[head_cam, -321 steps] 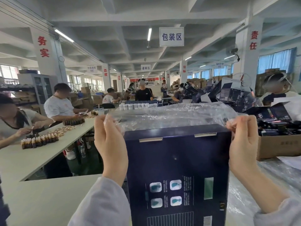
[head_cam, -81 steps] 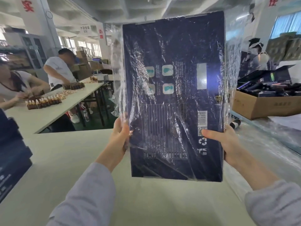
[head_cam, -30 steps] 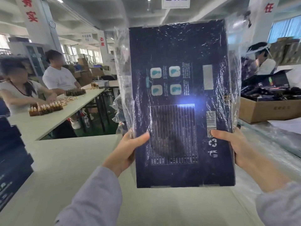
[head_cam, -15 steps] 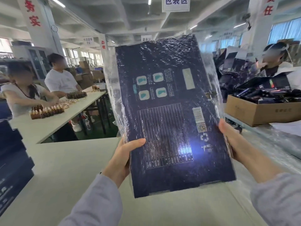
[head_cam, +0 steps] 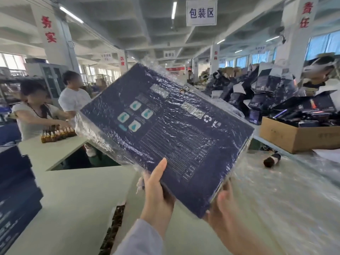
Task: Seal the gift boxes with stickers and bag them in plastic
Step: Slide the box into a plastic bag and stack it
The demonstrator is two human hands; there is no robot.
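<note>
Over the near edge of the pale tabletop (head_cam: 73, 199), our left hand (head_cam: 156, 192) pinches one dark blue flat cardboard gift box (head_cam: 174, 137), thumb on top. Our right hand (head_cam: 226, 207) bears its near corner, fingers hidden, so we cannot tell its grip. One clear crinkled plastic bag (head_cam: 92, 137) sheathes it. Bagging looks done; next we must lay it flat.

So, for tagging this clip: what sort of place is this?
Probably a factory packing hall: hanging white 包装区 sign, small brown bottles lined on a white table, open brown cardboard carton.
</note>
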